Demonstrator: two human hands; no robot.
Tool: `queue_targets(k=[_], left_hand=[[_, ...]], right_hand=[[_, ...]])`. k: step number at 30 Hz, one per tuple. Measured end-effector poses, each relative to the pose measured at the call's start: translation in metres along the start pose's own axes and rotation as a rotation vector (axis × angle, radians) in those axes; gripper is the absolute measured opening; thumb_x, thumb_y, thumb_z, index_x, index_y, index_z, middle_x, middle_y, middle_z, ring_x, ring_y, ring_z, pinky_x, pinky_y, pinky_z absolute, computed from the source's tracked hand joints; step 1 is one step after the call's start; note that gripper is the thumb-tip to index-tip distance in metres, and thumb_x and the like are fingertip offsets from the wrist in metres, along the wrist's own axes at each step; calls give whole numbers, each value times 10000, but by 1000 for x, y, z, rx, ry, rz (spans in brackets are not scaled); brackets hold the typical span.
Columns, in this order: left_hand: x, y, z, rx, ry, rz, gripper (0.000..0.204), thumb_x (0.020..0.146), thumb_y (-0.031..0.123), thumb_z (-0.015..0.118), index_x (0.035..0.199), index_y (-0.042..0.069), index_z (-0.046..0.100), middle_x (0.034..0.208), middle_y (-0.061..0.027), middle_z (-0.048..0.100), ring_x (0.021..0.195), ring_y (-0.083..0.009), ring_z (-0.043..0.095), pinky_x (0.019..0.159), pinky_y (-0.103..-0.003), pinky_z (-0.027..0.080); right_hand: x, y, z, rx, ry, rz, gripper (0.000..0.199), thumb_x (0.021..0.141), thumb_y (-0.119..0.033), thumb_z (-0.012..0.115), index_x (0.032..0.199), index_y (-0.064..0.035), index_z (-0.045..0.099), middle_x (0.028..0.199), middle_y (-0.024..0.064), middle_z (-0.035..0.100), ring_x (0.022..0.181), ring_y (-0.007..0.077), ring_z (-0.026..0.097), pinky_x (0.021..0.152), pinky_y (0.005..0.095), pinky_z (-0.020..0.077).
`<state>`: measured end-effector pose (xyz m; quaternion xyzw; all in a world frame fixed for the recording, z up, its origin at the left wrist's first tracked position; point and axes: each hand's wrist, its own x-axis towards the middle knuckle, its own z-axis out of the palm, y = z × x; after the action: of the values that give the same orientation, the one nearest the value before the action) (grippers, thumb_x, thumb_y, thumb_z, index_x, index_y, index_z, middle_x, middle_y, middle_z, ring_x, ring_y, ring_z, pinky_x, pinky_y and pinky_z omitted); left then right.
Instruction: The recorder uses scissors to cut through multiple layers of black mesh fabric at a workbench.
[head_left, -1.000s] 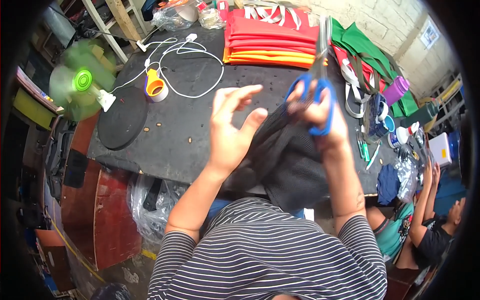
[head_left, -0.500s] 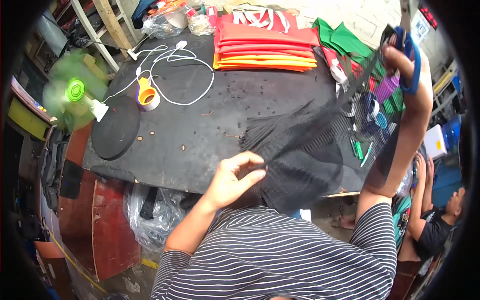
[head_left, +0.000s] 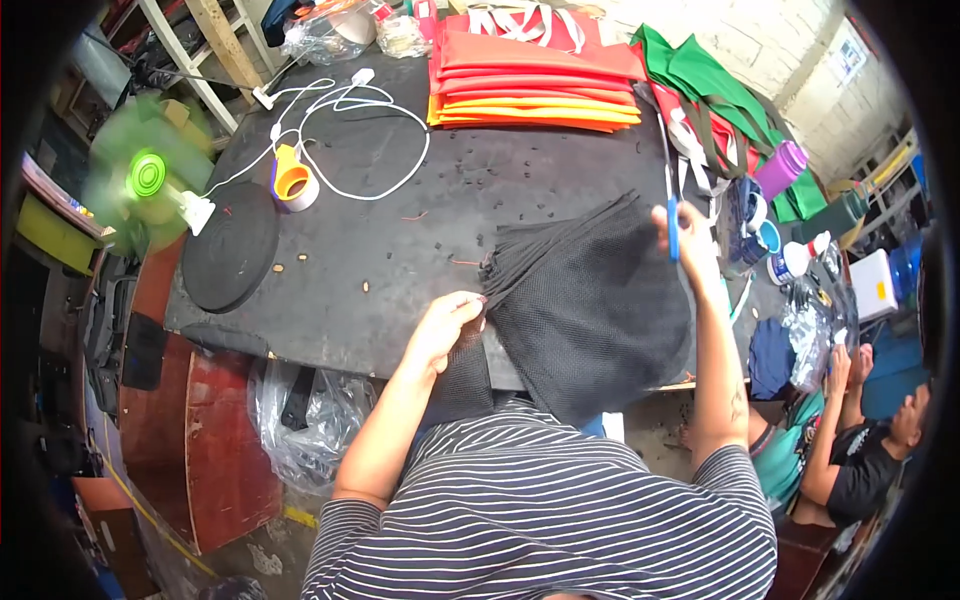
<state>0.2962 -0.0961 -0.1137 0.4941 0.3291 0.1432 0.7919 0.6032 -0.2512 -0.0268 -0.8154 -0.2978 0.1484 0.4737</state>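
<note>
A piece of black mesh fabric lies spread on the dark worktable, hanging over its near edge. My left hand pinches the fabric's left corner where the folds gather. My right hand holds blue-handled scissors, blades pointing away from me, at the fabric's far right edge and touching it.
A stack of red and orange cloth lies at the back, green cloth to its right. A white cable, an orange tape roll, a black disc and a green fan sit left. Bottles and another person are at right.
My right hand has come down from high at the right with the scissors onto the fabric's far edge. My left hand moved from open fingers to pinching the fabric corner.
</note>
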Motion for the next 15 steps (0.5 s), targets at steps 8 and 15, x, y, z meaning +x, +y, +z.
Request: queue_targets(k=[8,15], left_hand=[[10,-4,-18,-635,-327,-341,199,889,129,460,963,-22,565,669,-23,523,545,-110,464,500,-234,416],[4,-2,-19,-591,-343,-261,200,888,148,475,970,-3,576,672,-14,524,559,-97,467,499,-221,399]], right_hand=[[-127,-2,49,481,-1009,343,517,694,-508,697,846,-37,545,672,28,533,570,97,518,534,222,437],[-142,8,64,454,-1101,472,384,807,-410,626,832,-37,535,679,11,544,585,73,534,546,205,441]])
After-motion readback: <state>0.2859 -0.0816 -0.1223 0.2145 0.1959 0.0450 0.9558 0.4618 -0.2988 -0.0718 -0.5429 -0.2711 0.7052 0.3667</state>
